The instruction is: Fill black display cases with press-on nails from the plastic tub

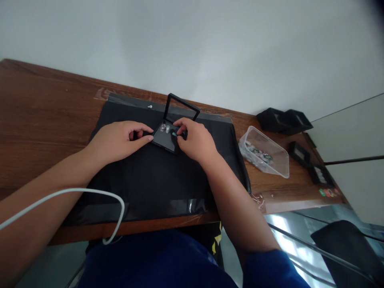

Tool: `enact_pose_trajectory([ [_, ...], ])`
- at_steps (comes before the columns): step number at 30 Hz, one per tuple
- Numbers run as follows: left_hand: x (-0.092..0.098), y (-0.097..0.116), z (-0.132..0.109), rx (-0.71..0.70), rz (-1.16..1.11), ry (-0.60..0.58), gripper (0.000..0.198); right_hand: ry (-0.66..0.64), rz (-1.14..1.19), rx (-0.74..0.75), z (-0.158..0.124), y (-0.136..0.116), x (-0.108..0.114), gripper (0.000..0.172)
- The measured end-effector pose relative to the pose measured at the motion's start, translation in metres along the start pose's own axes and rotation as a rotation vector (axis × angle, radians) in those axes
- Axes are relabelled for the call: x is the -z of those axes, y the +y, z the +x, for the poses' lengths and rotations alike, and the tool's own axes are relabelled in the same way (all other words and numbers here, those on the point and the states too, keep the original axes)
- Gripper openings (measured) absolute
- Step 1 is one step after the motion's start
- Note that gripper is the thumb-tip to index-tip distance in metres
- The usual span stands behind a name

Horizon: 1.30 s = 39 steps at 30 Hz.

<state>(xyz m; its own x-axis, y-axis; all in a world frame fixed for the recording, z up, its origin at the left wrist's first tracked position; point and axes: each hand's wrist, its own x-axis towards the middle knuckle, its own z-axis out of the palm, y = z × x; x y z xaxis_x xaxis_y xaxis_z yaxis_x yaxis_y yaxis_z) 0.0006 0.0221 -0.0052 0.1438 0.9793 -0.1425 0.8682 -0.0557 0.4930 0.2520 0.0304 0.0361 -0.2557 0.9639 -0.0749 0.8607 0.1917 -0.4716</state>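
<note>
A small black hinged display case (166, 138) lies on the black mat with its framed lid (183, 101) raised at the back. The thumb and index finger of my left hand (121, 138) grip the left edge of the case. Several round, shiny, pearl-like pieces (165, 128) sit at the back of the case's grey base. Over the right side of the base is my right hand (195, 138), its thumb and fingers closed round a small green piece (174, 134). Part of that piece is hidden by the fingers, and its kind cannot be made out.
The black mat (144, 180) covers the table's middle. To the right stands a clear plastic box (280, 158) with many small wrapped pieces. Black bins (274, 119) stand behind it. A white cable (90, 191) crosses in front of my left forearm.
</note>
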Motion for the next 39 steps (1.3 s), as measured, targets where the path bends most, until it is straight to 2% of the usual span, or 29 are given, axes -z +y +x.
enact_pose_trajectory([
  [10,0.001,-0.001,0.0,0.001,0.0,0.006,0.064,-0.076,0.117,0.021,0.001,0.001,0.0,0.042],
  [14,0.001,0.0,0.0,0.011,0.016,-0.002,0.062,-0.029,0.061,0.005,0.003,0.006,0.001,0.04],
  [23,0.002,0.004,-0.002,0.017,0.018,-0.022,0.067,-0.105,0.058,-0.036,0.004,-0.001,0.003,0.025],
  [25,0.003,0.004,-0.001,0.012,0.018,-0.023,0.067,-0.111,0.048,-0.056,0.002,-0.003,0.003,0.027],
  [29,0.002,0.001,0.0,-0.01,0.002,-0.003,0.063,-0.067,-0.029,-0.04,-0.003,-0.007,-0.001,0.048],
  [33,-0.001,-0.003,0.001,-0.035,-0.013,0.018,0.06,-0.026,-0.059,0.007,-0.006,-0.009,-0.008,0.049],
  [39,-0.003,-0.006,0.002,-0.072,-0.001,0.045,0.057,-0.014,-0.045,-0.021,-0.002,-0.009,-0.012,0.066],
])
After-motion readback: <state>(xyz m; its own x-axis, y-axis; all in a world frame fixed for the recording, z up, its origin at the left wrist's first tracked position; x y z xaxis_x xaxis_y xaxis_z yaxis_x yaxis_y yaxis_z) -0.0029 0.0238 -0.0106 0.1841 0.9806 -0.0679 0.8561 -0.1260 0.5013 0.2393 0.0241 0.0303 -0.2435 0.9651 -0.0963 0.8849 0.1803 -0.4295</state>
